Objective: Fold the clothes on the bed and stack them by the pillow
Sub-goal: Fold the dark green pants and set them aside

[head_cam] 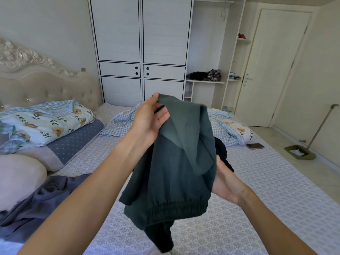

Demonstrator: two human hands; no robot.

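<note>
I hold a dark green garment (176,162) with an elastic hem up over the middle of the bed (257,190). My left hand (149,120) pinches its upper edge, thumb on top. My right hand (226,183) is under the cloth's right side, its fingers hidden by the fabric. A black garment (223,151) lies on the bed just behind the green one. A greyish-purple garment (40,205) lies crumpled at the lower left, beside a pink pillow (16,179). More pillows (73,142) lie stacked at the headboard end on the left.
A checked and floral quilt (228,129) lies bunched at the far side of the bed, with a phone (255,146) near the right edge. A white wardrobe (139,48) stands behind. A dustpan and broom (301,151) sit on the floor at the right, near the door (276,67).
</note>
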